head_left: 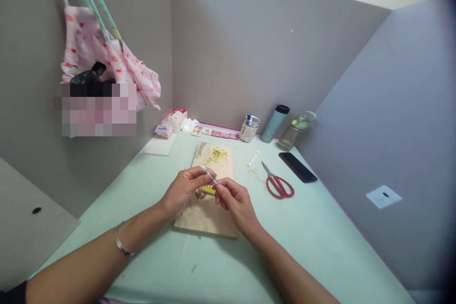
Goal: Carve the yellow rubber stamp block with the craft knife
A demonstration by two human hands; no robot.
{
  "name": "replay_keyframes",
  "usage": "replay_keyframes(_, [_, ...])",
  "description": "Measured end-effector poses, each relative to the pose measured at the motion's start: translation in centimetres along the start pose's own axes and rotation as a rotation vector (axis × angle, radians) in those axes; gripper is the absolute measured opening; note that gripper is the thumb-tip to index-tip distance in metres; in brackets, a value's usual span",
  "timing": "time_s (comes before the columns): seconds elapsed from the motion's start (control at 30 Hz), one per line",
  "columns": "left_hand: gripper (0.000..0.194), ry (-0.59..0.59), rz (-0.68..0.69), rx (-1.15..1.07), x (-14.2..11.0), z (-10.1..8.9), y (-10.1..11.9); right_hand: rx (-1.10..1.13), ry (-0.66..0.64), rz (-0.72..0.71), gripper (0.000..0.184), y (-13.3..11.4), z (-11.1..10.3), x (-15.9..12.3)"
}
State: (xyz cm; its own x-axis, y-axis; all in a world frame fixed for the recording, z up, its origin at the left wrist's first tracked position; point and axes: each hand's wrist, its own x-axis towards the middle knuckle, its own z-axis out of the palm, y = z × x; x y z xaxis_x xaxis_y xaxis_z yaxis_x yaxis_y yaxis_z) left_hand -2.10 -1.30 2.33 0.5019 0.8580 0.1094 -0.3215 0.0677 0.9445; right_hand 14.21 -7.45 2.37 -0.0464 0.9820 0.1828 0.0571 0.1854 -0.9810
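Observation:
Both hands meet above a wooden board in the middle of the table. Between them is a slim silver pen-like tool with a pale, pointed upper end; its exact kind is too small to tell. My left hand is closed, pinching it along the upper part. The fingertips of my right hand are closed around its lower end. Under the hands a yellow piece lies on the board, partly covered by fingers. Yellow-green shavings are scattered on the board's far end.
Red-handled scissors, a white stick and a dark phone lie to the right. Behind stand a jar, a teal tumbler and a clear bottle. A pink cloth bag hangs at left. Grey partitions enclose the table.

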Motion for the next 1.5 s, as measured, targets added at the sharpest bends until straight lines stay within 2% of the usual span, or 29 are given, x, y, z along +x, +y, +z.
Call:
replay_keyframes(0.3, [0.028,-0.022,-0.008,0.005,-0.06,0.07,-0.03,-0.020,-0.043,0.028,0.039,-0.25,-0.14,0.05])
replay_keyframes(0.63, [0.028,-0.022,-0.015,0.013,-0.09,0.12,0.00,-0.011,-0.017,0.026,0.032,-0.21,-0.22,0.16])
replay_keyframes(0.97, [0.026,-0.065,-0.002,0.016,-0.10,0.14,0.16,0.064,-0.091,0.071,0.043,0.15,-0.05,0.10])
replay_keyframes(1.27, [0.028,-0.081,-0.015,0.012,-0.15,0.32,0.23,0.096,-0.065,0.074,0.036,0.12,0.00,0.11])
replay_keyframes(1.5, [0.027,-0.065,-0.022,0.036,-0.14,0.04,0.09,0.079,-0.100,0.071,0.033,0.36,-0.26,0.10])
